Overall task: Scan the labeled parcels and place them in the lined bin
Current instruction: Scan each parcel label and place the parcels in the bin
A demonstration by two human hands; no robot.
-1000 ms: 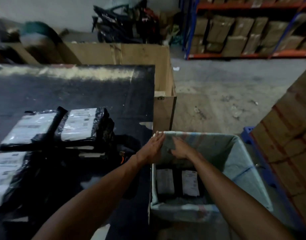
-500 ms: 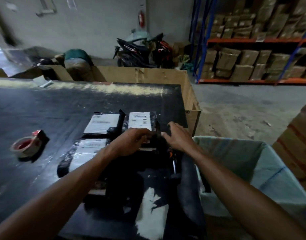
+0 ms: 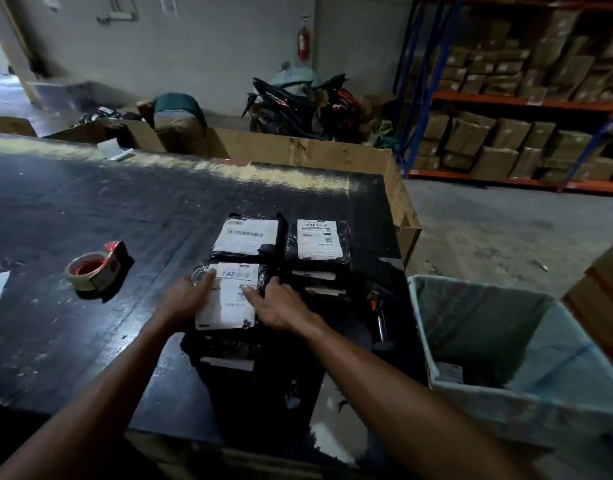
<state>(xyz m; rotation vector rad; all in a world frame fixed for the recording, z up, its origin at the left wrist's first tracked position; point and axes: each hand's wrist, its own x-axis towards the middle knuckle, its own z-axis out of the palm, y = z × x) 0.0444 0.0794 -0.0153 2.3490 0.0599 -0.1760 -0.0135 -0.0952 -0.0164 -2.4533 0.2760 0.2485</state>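
Observation:
Several black plastic parcels with white labels lie on the black table (image 3: 90,209). My left hand (image 3: 185,297) and my right hand (image 3: 281,304) rest on the two sides of the nearest labeled parcel (image 3: 229,299), fingers spread over its edges. Behind it lie two more parcels, one at the left (image 3: 248,235) and one at the right (image 3: 319,240). A handheld scanner (image 3: 379,318) with an orange tip lies at the table's right edge. The lined bin (image 3: 506,407) stands on the floor to the right, with a labeled parcel (image 3: 449,372) inside.
A tape dispenser with a red core (image 3: 93,270) sits on the table's left part. A large cardboard box (image 3: 298,150) stands behind the table. A motorbike (image 3: 298,105) is parked by the wall. Blue and orange shelving (image 3: 523,102) with cartons fills the right background.
Both hands left the bin's rim, crossed over the right-hand parcels, and now sit on the near parcel. My view swung left from the bin to the table.

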